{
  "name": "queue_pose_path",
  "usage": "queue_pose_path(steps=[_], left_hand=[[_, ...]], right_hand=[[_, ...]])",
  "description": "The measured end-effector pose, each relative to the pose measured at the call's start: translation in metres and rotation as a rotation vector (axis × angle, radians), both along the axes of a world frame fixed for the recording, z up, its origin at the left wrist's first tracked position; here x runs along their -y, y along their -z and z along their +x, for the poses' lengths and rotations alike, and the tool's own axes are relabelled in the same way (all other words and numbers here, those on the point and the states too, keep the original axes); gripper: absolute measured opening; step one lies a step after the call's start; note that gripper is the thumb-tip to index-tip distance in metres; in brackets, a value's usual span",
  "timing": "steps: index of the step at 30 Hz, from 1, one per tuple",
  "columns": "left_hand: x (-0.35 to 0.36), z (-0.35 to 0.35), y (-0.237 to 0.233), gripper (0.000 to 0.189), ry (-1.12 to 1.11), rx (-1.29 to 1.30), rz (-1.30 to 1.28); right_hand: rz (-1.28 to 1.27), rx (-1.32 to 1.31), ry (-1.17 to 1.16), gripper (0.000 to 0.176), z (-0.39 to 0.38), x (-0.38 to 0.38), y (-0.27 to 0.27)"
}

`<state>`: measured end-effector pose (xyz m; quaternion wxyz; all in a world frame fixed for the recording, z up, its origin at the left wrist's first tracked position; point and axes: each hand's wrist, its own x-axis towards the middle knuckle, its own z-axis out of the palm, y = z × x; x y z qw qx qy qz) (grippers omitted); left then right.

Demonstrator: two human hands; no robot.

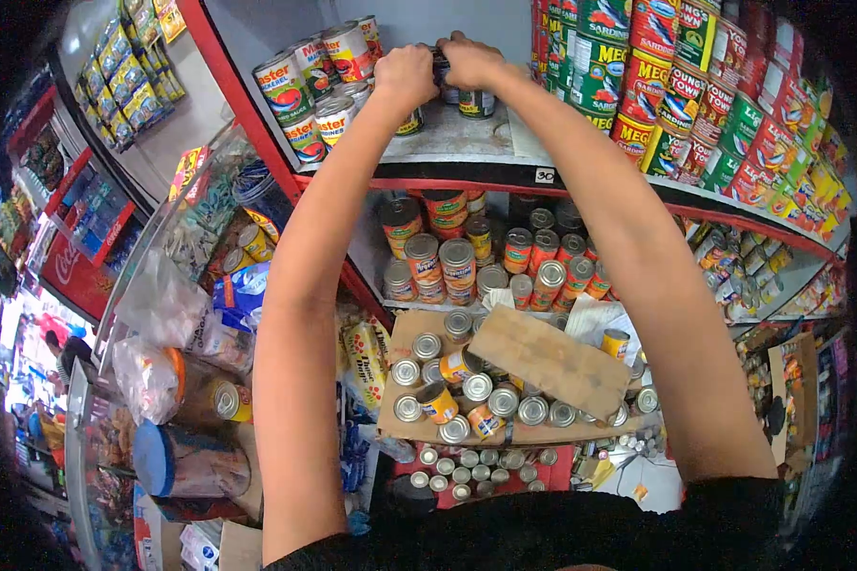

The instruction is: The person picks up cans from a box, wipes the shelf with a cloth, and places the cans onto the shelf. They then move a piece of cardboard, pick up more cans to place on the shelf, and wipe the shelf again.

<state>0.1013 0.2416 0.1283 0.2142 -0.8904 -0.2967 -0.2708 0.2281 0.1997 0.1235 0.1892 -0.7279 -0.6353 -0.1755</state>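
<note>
Both arms reach up to the top shelf (467,143). My left hand (405,74) and my right hand (468,59) close together around a dark can (442,68) held between them, above a standing can (476,103) on the shelf. Stacked Master cans (300,90) rise to the left of my hands. Green and red Mega sardine cans (595,67) fill the shelf to the right.
The shelf below holds several rows of cans (476,252). Further down, an open cardboard box (552,362) carries loose cans, with small tins (467,471) beneath it. Bagged goods and a jar (190,462) sit at lower left. Shelves of cans (781,162) run along the right.
</note>
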Motion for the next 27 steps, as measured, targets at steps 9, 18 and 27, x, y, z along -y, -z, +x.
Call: queue_pose_path(steps=[9,18,27], left_hand=[[0.051,-0.050,-0.069,0.050,0.097,0.302,0.140],[0.228,-0.119,-0.102,0.041,0.267,0.388,-0.091],[0.360,-0.072,0.063,0.053,0.918,0.031,-0.587]], right_hand=[[0.469,0.040,-0.018,0.044,-0.027,0.063,-0.059],[0.632,0.037,-0.324,0.044,-0.076,0.252,-0.065],[0.517,-0.519,-0.073,0.055,-0.055,0.474,0.088]])
